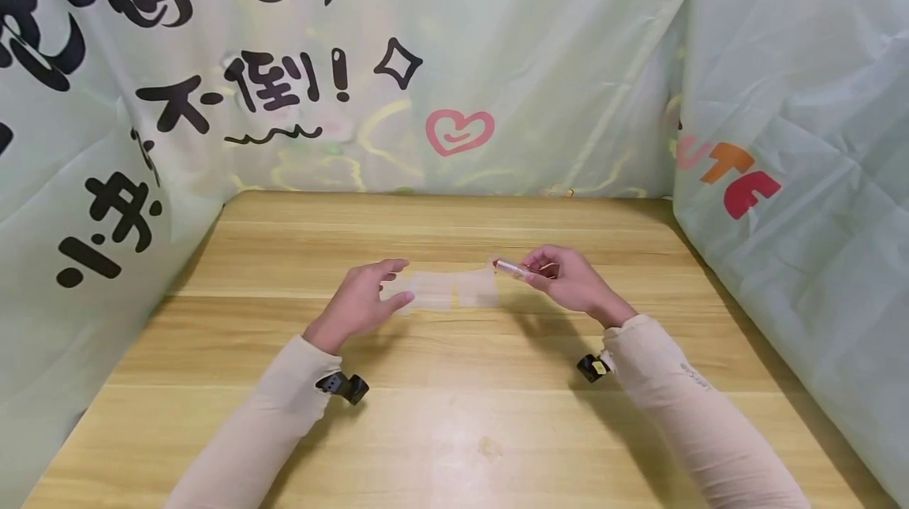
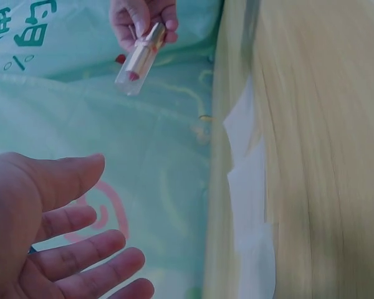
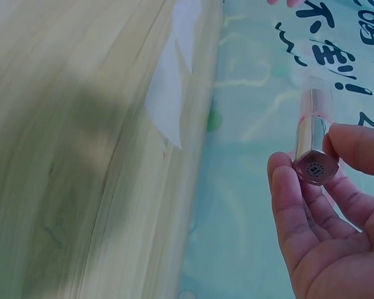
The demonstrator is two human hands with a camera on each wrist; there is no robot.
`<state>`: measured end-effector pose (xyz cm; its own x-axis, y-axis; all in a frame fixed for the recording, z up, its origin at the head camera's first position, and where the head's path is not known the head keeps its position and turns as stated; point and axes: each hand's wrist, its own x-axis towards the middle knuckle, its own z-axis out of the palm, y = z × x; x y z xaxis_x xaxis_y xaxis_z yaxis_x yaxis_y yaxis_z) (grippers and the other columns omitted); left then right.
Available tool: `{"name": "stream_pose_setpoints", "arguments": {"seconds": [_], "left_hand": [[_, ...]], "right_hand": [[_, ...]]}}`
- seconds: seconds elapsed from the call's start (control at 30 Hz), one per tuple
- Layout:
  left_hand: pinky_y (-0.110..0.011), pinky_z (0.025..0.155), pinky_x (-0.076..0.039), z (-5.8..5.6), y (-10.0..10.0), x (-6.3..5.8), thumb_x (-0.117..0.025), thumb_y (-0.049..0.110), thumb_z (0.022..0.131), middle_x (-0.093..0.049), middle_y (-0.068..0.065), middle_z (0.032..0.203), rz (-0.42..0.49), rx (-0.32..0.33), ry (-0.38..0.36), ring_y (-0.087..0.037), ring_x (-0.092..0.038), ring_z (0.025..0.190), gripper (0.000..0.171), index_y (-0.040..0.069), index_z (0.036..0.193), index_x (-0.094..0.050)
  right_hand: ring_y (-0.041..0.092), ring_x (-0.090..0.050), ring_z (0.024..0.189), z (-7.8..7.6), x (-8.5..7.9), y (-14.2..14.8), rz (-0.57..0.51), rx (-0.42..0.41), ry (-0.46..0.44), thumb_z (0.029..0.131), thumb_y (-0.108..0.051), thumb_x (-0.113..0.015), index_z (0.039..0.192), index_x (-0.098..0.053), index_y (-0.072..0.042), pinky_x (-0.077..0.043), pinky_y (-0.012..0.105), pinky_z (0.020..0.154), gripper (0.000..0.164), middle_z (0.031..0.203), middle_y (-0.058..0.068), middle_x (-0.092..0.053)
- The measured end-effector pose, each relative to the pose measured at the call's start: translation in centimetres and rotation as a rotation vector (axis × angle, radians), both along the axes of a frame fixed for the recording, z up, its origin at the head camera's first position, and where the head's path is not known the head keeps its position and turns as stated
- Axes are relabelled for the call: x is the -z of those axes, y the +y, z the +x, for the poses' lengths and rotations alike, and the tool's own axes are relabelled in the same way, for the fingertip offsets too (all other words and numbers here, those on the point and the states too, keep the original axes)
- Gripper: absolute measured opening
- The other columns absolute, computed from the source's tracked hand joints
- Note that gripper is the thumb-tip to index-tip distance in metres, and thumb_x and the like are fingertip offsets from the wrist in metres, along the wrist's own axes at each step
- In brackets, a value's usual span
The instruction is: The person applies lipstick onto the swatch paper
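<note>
Nearest the camera are two pale sleeves, the left sleeve (image 1: 248, 430) coming in from seven o'clock and the right sleeve (image 1: 710, 422) from five, each with a small black device (image 1: 344, 387) at the wrist. At eight o'clock from the centre of the head view, the left hand (image 1: 364, 300) is spread, its thumb well apart from the loosely bent fingers, above the near end of a row of three thin white sheets (image 1: 431, 291). The row lies at six o'clock on the wooden table (image 1: 454, 430). At four o'clock the right hand (image 1: 568, 278) pinches a lipstick tube (image 1: 510, 267) between thumb and fingers, holding it above the tabletop near the row's three o'clock end. The tube has a shiny body and a clear cap, through which a red tip shows, pointing toward ten o'clock. At twelve, a pink heart (image 1: 430, 132) marks the pale green cloth (image 1: 568, 51).
</note>
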<state>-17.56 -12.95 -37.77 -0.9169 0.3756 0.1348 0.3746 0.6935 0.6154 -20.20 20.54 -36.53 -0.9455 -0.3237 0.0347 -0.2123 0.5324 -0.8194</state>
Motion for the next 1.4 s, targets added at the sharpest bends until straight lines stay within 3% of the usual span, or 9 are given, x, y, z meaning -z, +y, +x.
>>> {"name": "stream_pose_setpoints", "arguments": {"seconds": [0.33,0.57,0.97,1.23,1.4], "left_hand": [[-0.042,0.088,-0.053,0.0,1.5,-0.1,-0.067,0.018,0.093,-0.062,-0.014,0.126,0.078,0.047,0.046,-0.03,-0.063,0.11,0.045,0.002,0.133,-0.054],[-0.041,0.086,-0.054,-0.1,2.5,-0.1,-0.068,0.02,0.093,-0.065,-0.01,0.121,0.076,0.071,0.054,-0.03,-0.064,0.107,0.036,0.002,0.123,-0.062],[-0.043,0.087,-0.053,-0.4,4.1,-0.2,-0.068,0.019,0.092,-0.064,-0.013,0.122,0.111,0.118,0.054,-0.03,-0.064,0.107,0.037,-0.001,0.123,-0.061],[-0.039,0.085,-0.054,-0.4,4.9,-0.4,-0.07,0.019,0.091,-0.065,-0.013,0.12,0.078,0.139,0.085,-0.027,-0.065,0.103,0.037,0.001,0.122,-0.062],[-0.038,0.084,-0.054,-0.2,5.3,-0.4,-0.072,0.017,0.089,-0.067,-0.013,0.115,0.065,0.151,0.094,-0.027,-0.066,0.1,0.037,0.0,0.121,-0.062]], "right_hand": [[0.038,-0.063,0.088,0.3,-0.1,-1.2,-0.034,-0.046,-0.026,0.091,-0.001,-0.064,0.107,-0.063,0.0,-0.054,0.045,0.075,0.015,0.098,0.013,-0.063],[0.028,-0.064,0.082,0.5,0.1,-2.0,-0.031,-0.071,-0.016,0.091,0.0,-0.064,0.106,-0.063,0.001,-0.053,0.031,0.069,0.015,0.096,0.013,-0.064],[0.036,-0.064,0.084,0.9,0.2,-3.1,-0.042,-0.112,-0.018,0.091,-0.001,-0.063,0.105,-0.064,0.001,-0.053,0.031,0.069,0.014,0.095,0.012,-0.064],[0.027,-0.065,0.081,1.2,0.2,-3.8,-0.047,-0.136,-0.025,0.091,0.0,-0.063,0.103,-0.065,0.0,-0.053,0.03,0.069,0.012,0.094,0.011,-0.064],[0.035,-0.065,0.081,1.4,0.3,-4.4,-0.043,-0.154,-0.023,0.091,0.0,-0.064,0.102,-0.065,-0.001,-0.052,0.03,0.064,0.01,0.092,0.01,-0.064]]}}
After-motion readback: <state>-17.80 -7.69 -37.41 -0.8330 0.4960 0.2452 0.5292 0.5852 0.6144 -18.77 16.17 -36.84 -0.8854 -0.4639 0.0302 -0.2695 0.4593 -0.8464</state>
